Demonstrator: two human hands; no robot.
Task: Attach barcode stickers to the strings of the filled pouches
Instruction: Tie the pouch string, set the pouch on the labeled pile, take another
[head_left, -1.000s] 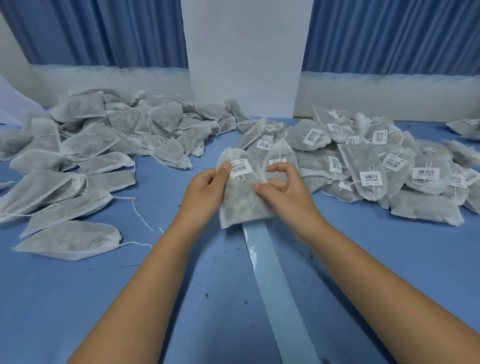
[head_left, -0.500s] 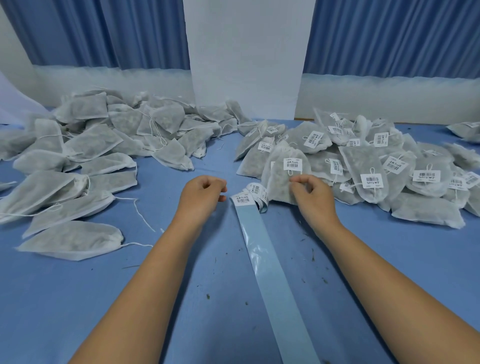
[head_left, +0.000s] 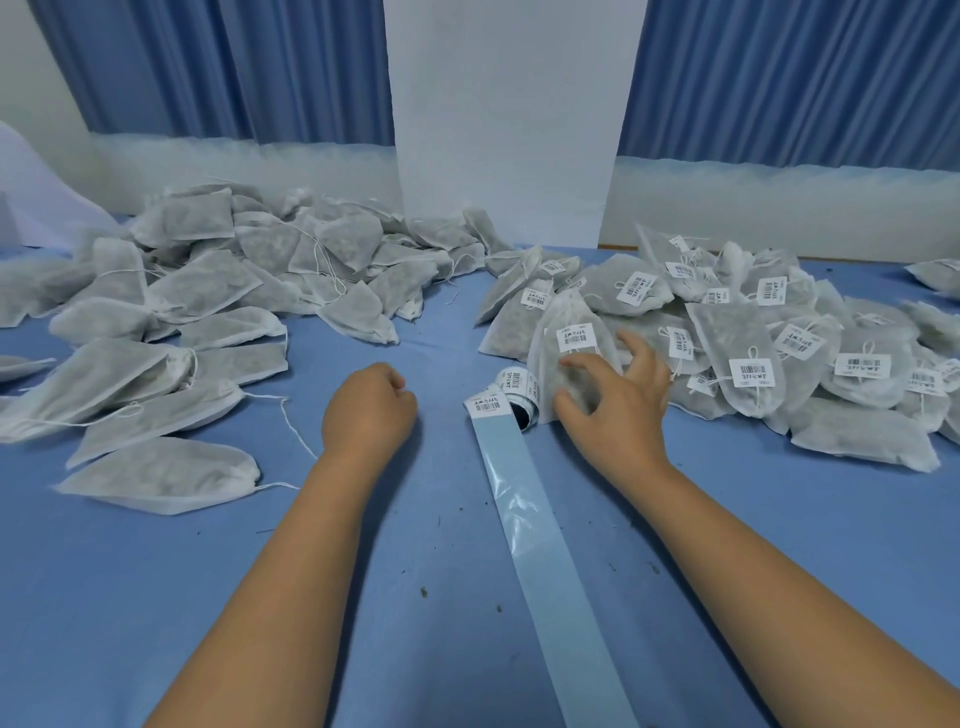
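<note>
A pile of white filled pouches without stickers (head_left: 171, 322) covers the left of the blue table. On the right lies a pile of pouches with barcode stickers (head_left: 753, 353). A freshly labelled pouch (head_left: 571, 338) leans at the near edge of that pile. My right hand (head_left: 613, 400) hovers at it with fingers spread, holding nothing. My left hand (head_left: 369, 410) rests as a loose fist on the table, empty. Between the hands sits the barcode sticker roll (head_left: 509, 395), with its bare blue backing strip (head_left: 545, 561) trailing toward me.
The blue table (head_left: 156, 597) carries small dark crumbs near my arms. A white panel (head_left: 504, 130) stands upright at the back centre, with blue curtains behind. Loose strings trail from the left pouches toward my left hand.
Both hands held a labelled pouch a second ago. My right hand set it on the right pile and let go; my left hand dropped to the table as a fist.
</note>
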